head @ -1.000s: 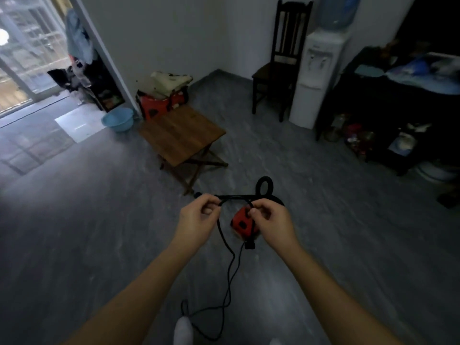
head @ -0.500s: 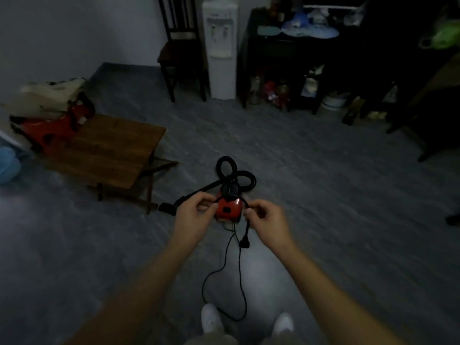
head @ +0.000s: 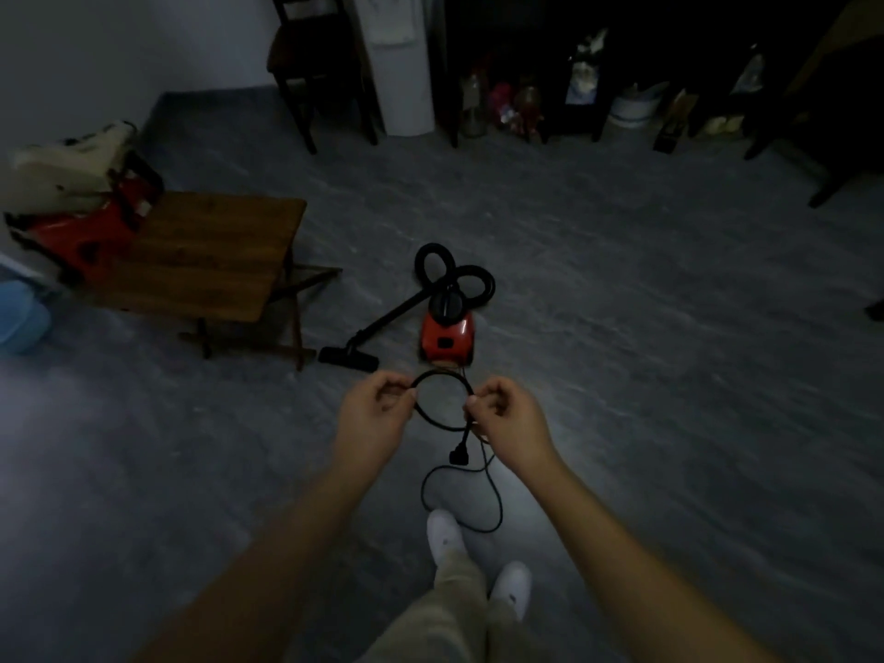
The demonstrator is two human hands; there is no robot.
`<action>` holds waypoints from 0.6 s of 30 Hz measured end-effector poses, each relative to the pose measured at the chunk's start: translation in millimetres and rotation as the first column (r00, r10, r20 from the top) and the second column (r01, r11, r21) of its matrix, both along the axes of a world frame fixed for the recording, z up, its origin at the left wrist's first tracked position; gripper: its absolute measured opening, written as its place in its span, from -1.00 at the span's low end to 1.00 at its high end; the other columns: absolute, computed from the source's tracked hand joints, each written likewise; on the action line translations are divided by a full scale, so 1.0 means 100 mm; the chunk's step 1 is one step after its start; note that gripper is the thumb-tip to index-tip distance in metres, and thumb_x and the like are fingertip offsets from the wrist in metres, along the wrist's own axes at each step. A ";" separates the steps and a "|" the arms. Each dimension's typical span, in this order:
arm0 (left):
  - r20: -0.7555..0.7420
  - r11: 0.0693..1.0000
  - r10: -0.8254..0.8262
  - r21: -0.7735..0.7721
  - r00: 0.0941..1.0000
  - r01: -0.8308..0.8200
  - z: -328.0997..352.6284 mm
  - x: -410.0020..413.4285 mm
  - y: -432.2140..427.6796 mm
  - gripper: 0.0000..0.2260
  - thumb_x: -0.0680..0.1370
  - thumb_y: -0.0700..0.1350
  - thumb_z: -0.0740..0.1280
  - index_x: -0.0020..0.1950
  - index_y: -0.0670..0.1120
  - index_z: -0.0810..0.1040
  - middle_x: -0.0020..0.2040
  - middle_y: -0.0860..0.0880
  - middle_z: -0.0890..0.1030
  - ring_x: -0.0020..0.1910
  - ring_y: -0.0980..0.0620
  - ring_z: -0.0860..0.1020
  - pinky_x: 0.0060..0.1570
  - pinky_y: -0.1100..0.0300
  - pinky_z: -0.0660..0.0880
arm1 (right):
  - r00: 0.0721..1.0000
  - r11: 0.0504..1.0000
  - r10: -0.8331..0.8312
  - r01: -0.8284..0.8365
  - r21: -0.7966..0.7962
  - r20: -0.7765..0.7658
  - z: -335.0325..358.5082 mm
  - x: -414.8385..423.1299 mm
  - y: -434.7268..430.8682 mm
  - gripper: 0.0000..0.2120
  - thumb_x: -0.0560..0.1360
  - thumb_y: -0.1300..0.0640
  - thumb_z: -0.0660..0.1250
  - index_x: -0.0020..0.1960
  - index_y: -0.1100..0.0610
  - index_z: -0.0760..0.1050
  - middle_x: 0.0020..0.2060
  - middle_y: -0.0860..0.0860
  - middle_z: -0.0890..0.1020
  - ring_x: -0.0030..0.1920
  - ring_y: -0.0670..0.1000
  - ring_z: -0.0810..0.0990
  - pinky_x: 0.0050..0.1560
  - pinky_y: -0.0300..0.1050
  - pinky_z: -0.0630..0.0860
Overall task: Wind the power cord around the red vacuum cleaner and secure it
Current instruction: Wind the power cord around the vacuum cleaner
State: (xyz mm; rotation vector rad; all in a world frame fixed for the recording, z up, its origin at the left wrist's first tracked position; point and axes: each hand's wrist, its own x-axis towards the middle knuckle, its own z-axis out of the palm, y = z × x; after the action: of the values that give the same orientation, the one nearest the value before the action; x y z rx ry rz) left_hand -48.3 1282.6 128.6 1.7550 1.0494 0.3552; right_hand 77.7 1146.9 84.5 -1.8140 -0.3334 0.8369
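Observation:
The red vacuum cleaner [head: 447,334] stands on the grey floor ahead of me, its black hose [head: 457,275] looped behind it and its wand and floor nozzle [head: 348,358] lying to the left. The black power cord [head: 437,418] forms a round loop held between my hands. My left hand [head: 378,413] pinches the loop's left side and my right hand [head: 502,413] pinches its right side. The plug [head: 458,454] dangles below my right hand, and slack cord curls on the floor by my white shoes.
A low wooden folding table [head: 205,251] stands at the left, with a red bin [head: 81,232] and a blue basin [head: 21,323] beyond it. A dark chair [head: 315,64], a white water dispenser [head: 402,64] and cluttered dark shelving [head: 574,88] line the back wall.
The view has swung right and tilted down. My hands have drawn back from the vacuum and now hold the cord in a round loop instead of a straight stretch.

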 end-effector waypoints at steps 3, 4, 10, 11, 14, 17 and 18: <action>-0.030 1.000 0.001 -0.009 1.000 -0.002 -0.05 -0.20 -0.09 -0.94 0.53 -0.19 0.43 -0.04 -0.05 0.62 -0.21 -0.01 0.66 -0.20 0.08 0.65 -0.13 0.17 0.61 | 1.000 0.999 -0.011 0.011 -0.032 -0.010 -0.09 -0.19 -0.06 -0.91 0.54 0.13 0.38 -0.11 0.14 0.53 -0.24 0.17 0.67 -0.17 0.14 0.69 -0.01 0.18 0.66; -0.033 1.000 -0.016 -0.011 0.999 0.016 -0.06 -0.26 -0.10 -0.93 0.54 -0.19 0.42 -0.03 -0.03 0.61 -0.21 0.01 0.66 -0.21 0.10 0.65 -0.12 0.16 0.62 | 1.000 0.999 -0.015 0.015 -0.042 -0.009 -0.11 -0.24 -0.07 -0.92 0.54 0.14 0.38 -0.10 0.14 0.54 -0.23 0.18 0.66 -0.20 0.11 0.67 -0.02 0.16 0.66; 0.000 0.992 -0.103 -0.079 0.995 0.103 -0.17 -0.35 0.11 -0.92 0.54 -0.20 0.41 -0.03 -0.03 0.63 -0.16 -0.06 0.66 -0.12 -0.05 0.65 -0.03 -0.02 0.64 | 0.999 0.993 -0.021 0.024 -0.118 0.032 -0.26 -0.40 -0.04 -0.92 0.55 0.10 0.37 -0.11 0.05 0.61 -0.27 0.01 0.66 -0.23 -0.03 0.62 -0.09 -0.06 0.59; 0.001 0.988 -0.122 -0.094 0.992 0.122 -0.22 -0.35 0.18 -0.92 0.54 -0.20 0.41 -0.03 -0.02 0.63 -0.15 -0.07 0.66 -0.11 -0.07 0.65 -0.02 -0.03 0.64 | 0.999 0.990 -0.048 0.051 -0.129 0.025 -0.29 -0.41 -0.01 -0.91 0.55 0.11 0.37 -0.12 0.06 0.62 -0.27 0.00 0.67 -0.22 -0.02 0.65 -0.09 -0.06 0.61; 0.011 0.971 -0.177 -0.163 0.984 0.177 -0.38 -0.37 0.41 -0.88 0.54 -0.19 0.41 -0.04 0.04 0.62 -0.14 -0.11 0.66 -0.09 -0.13 0.65 -0.03 -0.08 0.64 | 0.991 0.981 -0.131 0.129 -0.146 -0.008 -0.41 -0.49 0.17 -0.90 0.54 0.11 0.39 -0.15 0.05 0.62 -0.29 -0.01 0.68 -0.19 0.03 0.70 -0.06 0.04 0.68; 0.002 0.950 -0.209 -0.237 0.978 0.203 -0.61 -0.39 0.74 -0.87 0.56 -0.20 0.39 -0.04 0.04 0.61 -0.13 -0.12 0.66 -0.10 -0.11 0.66 -0.05 0.00 0.65 | 0.973 0.961 -0.230 0.222 -0.162 -0.032 -0.58 -0.64 0.46 -0.90 0.53 0.12 0.41 -0.16 0.05 0.63 -0.28 0.02 0.69 -0.19 0.09 0.71 -0.08 0.13 0.68; 0.001 0.944 -0.215 -0.256 0.977 0.208 -0.69 -0.40 0.86 -0.89 0.56 -0.20 0.39 -0.03 0.02 0.61 -0.13 -0.10 0.66 -0.11 -0.09 0.65 -0.06 0.05 0.64 | 0.964 0.954 -0.262 0.251 -0.164 -0.049 -0.66 -0.71 0.56 -0.91 0.53 0.15 0.40 -0.15 0.06 0.64 -0.27 0.05 0.69 -0.19 0.12 0.71 -0.08 0.16 0.68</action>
State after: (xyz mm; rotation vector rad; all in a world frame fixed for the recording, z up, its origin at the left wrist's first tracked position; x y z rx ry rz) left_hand -88.1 1368.2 59.5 1.6234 0.8718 0.0581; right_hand 6.7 1202.8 18.8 -1.9176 0.0162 0.7577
